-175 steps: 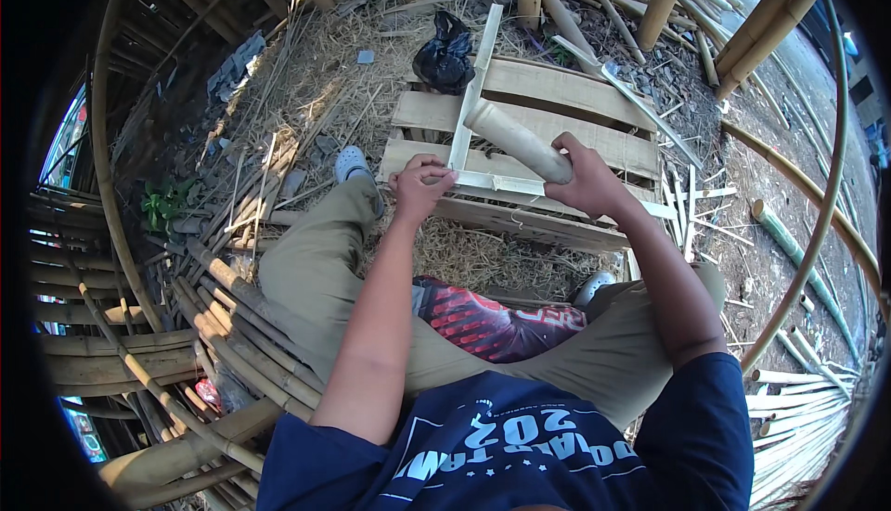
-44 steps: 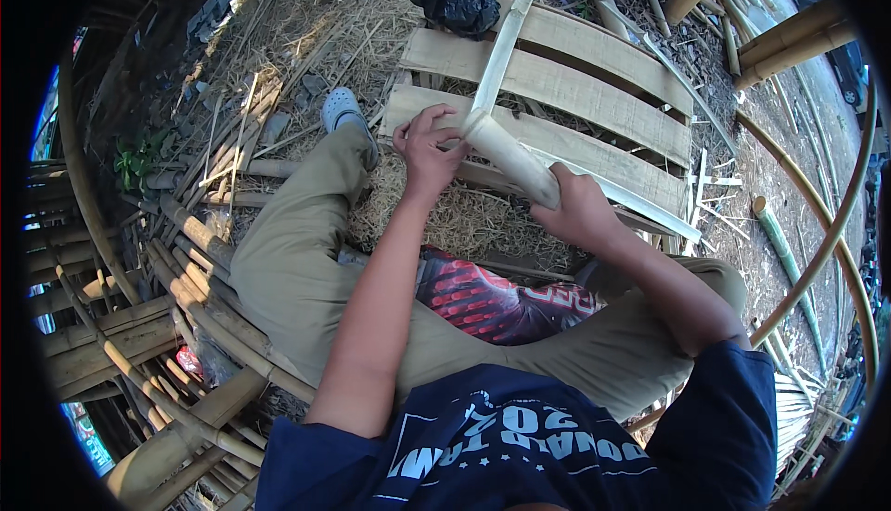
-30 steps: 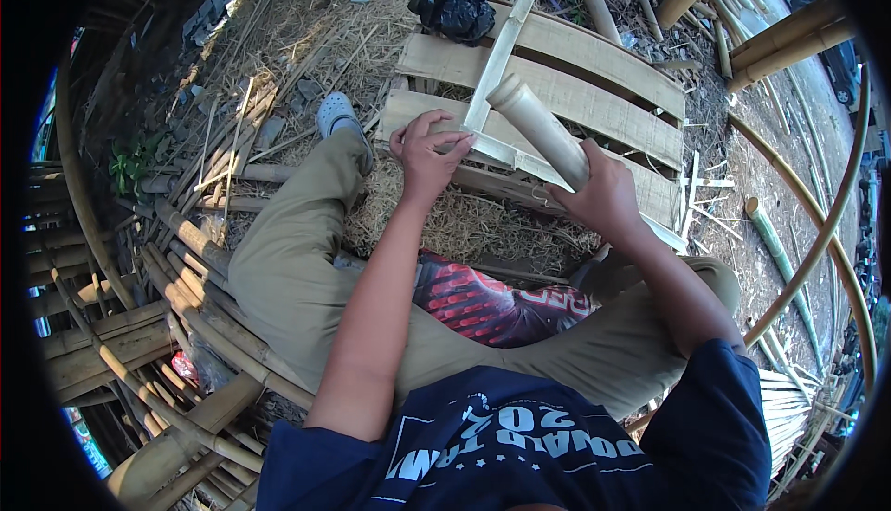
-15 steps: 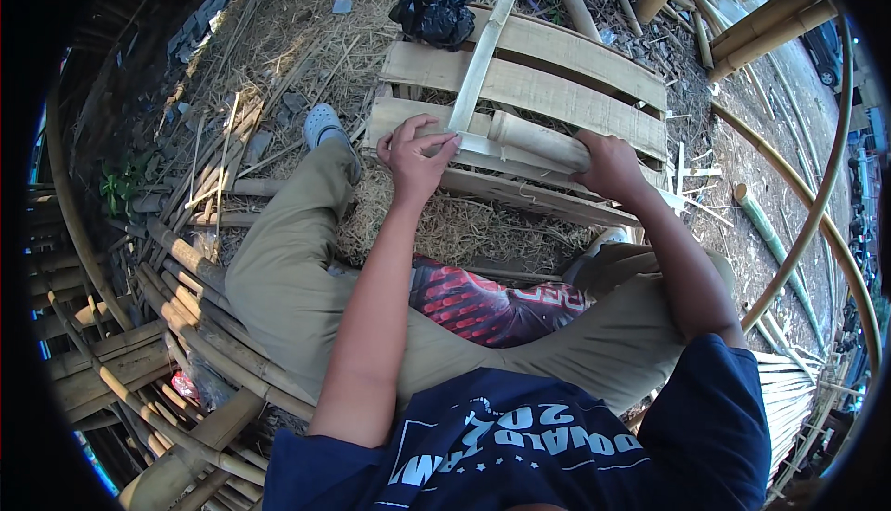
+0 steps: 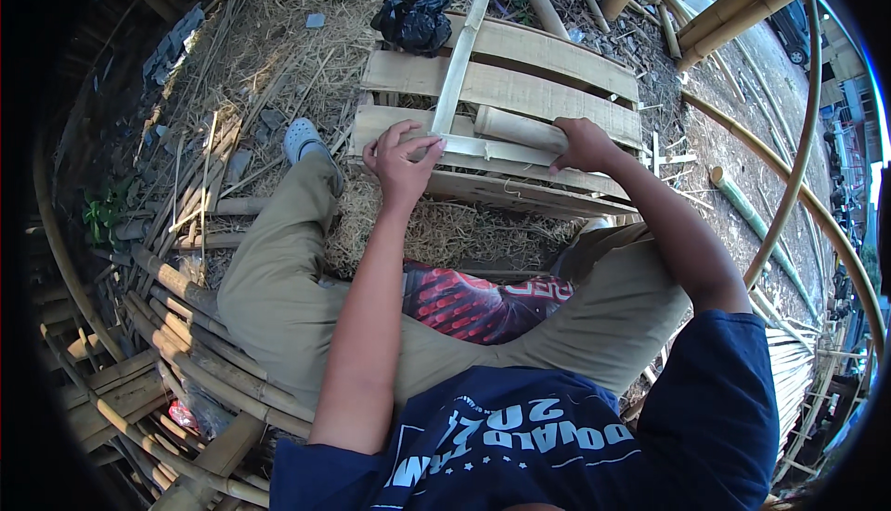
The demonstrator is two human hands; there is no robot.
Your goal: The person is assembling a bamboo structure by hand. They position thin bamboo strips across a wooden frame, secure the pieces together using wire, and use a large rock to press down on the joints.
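A pale, round bamboo tube [image 5: 522, 129] is gripped at its right end by the right hand [image 5: 587, 145], whose fingers [image 5: 563, 130] are wrapped around it. The tube is held lying nearly level, close along a flat, pale bamboo strip [image 5: 501, 151] near the front edge of a low desk of wooden slats [image 5: 557, 93]. Whether the strip is touched by the tube cannot be told. At the strip's left end, the thumb and forefinger of the left hand [image 5: 401, 164] are brought together, with the strip pinched there; its other fingers are raised and slightly curled. From that same corner, a second length of flat, pale bamboo [image 5: 464, 51] is stretched away across the slats, past the desk's far edge; whether the two are one folded piece cannot be told.

A crumpled black plastic bag [image 5: 415, 12] is set at the desk's far left corner, just beside the second length. The ground to the left is strewn with dry straw [image 5: 278, 61]. Between the legs in olive trousers [image 5: 278, 293], a red-and-black printed covering [image 5: 478, 305] is seen.
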